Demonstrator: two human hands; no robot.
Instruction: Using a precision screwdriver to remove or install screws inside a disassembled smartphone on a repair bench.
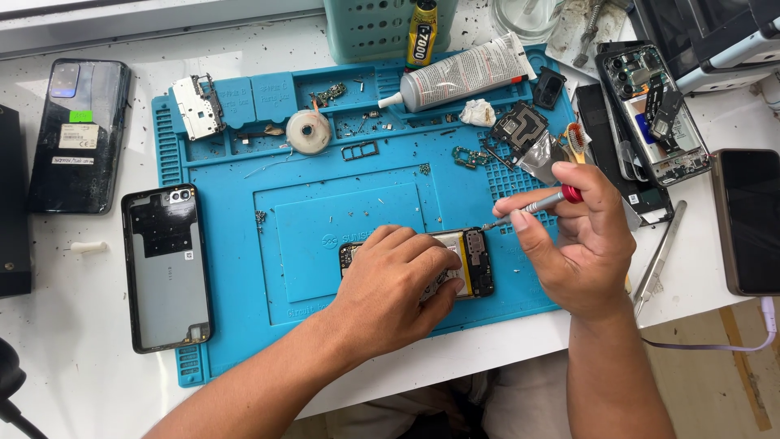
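An opened smartphone [467, 264] is held flat on the blue repair mat [244, 325] by the left hand [390, 284], whose fingers [418, 252] are spread and pressed down over its exposed back. A small screwdriver [540, 203] with a red cap is pinched between the fingers [520, 213] of the right hand [581, 244], and its tip is set at the phone's upper right corner. A detached back cover [166, 268] is laid on the white table [73, 358], partly over the mat's left edge. A grey glue tube [463, 75] and a roll of tape [308, 132] are seen in the mat's upper compartments. Tweezers [660, 258] are laid right of the right hand, beside a second dismantled phone [654, 114].
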